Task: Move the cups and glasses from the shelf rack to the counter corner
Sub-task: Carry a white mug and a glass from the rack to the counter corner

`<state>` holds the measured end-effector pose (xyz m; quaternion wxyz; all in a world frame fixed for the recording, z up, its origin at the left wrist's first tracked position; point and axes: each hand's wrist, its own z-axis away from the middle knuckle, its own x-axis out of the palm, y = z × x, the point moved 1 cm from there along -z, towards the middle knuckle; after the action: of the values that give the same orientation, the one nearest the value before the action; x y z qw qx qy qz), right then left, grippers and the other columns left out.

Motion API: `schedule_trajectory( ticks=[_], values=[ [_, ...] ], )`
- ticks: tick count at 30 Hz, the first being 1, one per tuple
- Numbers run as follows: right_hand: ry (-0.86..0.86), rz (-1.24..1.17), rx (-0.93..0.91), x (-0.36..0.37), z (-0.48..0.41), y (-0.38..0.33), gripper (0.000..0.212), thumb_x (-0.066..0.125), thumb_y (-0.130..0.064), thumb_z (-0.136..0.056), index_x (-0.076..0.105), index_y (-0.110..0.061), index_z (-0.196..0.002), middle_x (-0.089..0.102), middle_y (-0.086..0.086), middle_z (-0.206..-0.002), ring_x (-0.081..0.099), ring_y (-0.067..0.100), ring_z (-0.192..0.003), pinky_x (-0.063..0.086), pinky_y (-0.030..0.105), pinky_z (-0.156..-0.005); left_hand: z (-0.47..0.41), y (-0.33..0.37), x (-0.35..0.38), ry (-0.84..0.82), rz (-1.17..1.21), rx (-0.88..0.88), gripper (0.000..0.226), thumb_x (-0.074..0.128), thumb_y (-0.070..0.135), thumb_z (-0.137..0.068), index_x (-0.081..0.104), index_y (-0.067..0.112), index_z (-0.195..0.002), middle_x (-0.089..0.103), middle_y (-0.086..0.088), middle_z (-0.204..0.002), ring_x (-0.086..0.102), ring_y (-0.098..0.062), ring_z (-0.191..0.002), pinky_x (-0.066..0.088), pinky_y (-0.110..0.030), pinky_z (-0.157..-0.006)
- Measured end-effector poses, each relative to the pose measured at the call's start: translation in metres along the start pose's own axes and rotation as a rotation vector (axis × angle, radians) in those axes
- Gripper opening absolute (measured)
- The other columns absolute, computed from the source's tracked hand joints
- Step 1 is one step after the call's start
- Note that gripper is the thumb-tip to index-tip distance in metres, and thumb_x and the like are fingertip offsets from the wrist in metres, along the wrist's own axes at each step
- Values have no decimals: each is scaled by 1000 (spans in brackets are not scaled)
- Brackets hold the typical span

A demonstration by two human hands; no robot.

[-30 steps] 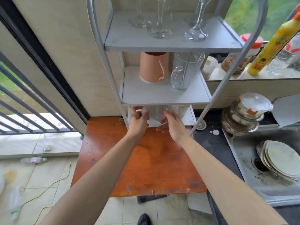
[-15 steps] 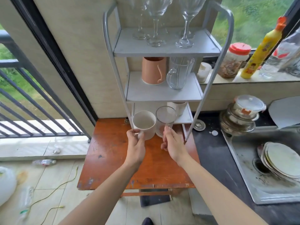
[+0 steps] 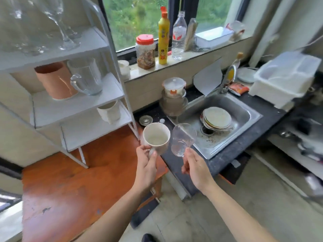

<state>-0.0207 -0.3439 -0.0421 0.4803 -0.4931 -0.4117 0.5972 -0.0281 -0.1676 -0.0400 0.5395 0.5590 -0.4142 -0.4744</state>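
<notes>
1. Left hand (image 3: 146,165) – fingers curled shut around the handle of a white mug (image 3: 156,138), thumb pressed on the handle's outer side. Mug held upright in the air, mouth toward the camera, empty inside.
2. Right hand (image 3: 195,165) – fingers pinched closed on the lower part of a clear glass cup (image 3: 182,139). Glass tilted, rim leaning up and to the right; it has a small glass handle on its side.
3. Mug and glass side by side, just apart, both lifted off any surface – above the spot where the wooden table (image 3: 70,180) meets the dark counter (image 3: 225,158).
4. Shelf rack (image 3: 111,49), white, stands on the wooden table to the left of the hands. Top shelf: stemmed glasses (image 3: 61,28), blurred. Middle shelf: an orange cup (image 3: 56,81) upside down, with a glass pitcher (image 3: 86,76) just beside it. Lower shelf: one white cup (image 3: 109,112) near the right edge.
5. Sink (image 3: 244,112) set in the dark counter to the right, with a stack of plates (image 3: 217,119) inside it.
6. Window sill behind: a red-lidded jar (image 3: 146,51), a yellow bottle (image 3: 163,37) and a clear water bottle (image 3: 179,35) in a row.
</notes>
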Motion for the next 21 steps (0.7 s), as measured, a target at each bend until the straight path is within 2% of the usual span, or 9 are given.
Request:
schedule_trajectory(
  ticks=[3, 5, 8, 11, 13, 16, 19, 21],
  values=[
    [207, -37, -6, -61, 24, 11, 49, 37, -68, -91, 48, -35, -57, 47, -9, -53, 52, 13, -56, 42, 30, -67, 4, 16, 67, -144, 62, 35, 8, 46, 21, -105, 41, 23, -111, 52, 1, -92, 47, -14, -80, 42, -34, -74],
    [349, -82, -11, -106, 48, 20, 48, 39, -69, -89, 49, -34, -57, 47, -9, -52, 51, 15, -55, 42, 32, -65, 18, 28, 117, -261, 83, 89, 13, 46, 16, -105, 39, 24, -112, 53, 4, -84, 48, -8, -69, 43, -28, -66],
    [516, -85, -31, -166, 89, 29, 46, 39, -68, -88, 49, -34, -58, 48, -8, -52, 49, 19, -56, 42, 37, -66, 53, 47, 182, -451, 147, 155, 31, 43, 11, -106, 35, 30, -129, 59, 10, -84, 52, 0, -69, 44, -19, -68],
    [627, -68, -65, -227, 141, 36, 46, 37, -69, -88, 49, -34, -59, 50, -8, -52, 52, 17, -56, 43, 36, -63, 103, 66, 244, -608, 198, 195, 40, 43, 18, -107, 39, 36, -142, 50, 9, -80, 53, 3, -71, 45, -15, -69],
    [679, -39, -78, -268, 174, 38, 49, 36, -69, -89, 46, -33, -59, 50, -8, -52, 54, 17, -57, 44, 35, -63, 135, 78, 283, -663, 189, 233, 35, 43, 20, -107, 48, 35, -138, 44, 11, -70, 46, 0, -62, 42, -14, -61],
    [732, -37, -69, -341, 226, 44, 48, 38, -70, -89, 45, -31, -61, 52, -8, -55, 57, 18, -60, 50, 47, -69, 188, 100, 353, -735, 185, 251, 30, 43, 18, -107, 57, 35, -125, 45, 12, -66, 40, -8, -60, 40, -20, -56],
    [804, -78, -92, -402, 266, 51, 47, 43, -66, -88, 44, -25, -66, 48, -10, -58, 56, 15, -60, 52, 51, -72, 233, 117, 414, -807, 189, 255, 26, 44, 17, -106, 58, 33, -120, 46, 5, -71, 43, -14, -67, 43, -27, -64],
    [879, -125, -94, -432, 287, 63, 47, 45, -65, -88, 44, -24, -65, 46, -9, -59, 56, 14, -58, 49, 44, -68, 259, 120, 447, -866, 186, 258, 23, 45, 19, -105, 58, 32, -119, 49, 4, -77, 45, -14, -73, 44, -28, -69]
  ],
)
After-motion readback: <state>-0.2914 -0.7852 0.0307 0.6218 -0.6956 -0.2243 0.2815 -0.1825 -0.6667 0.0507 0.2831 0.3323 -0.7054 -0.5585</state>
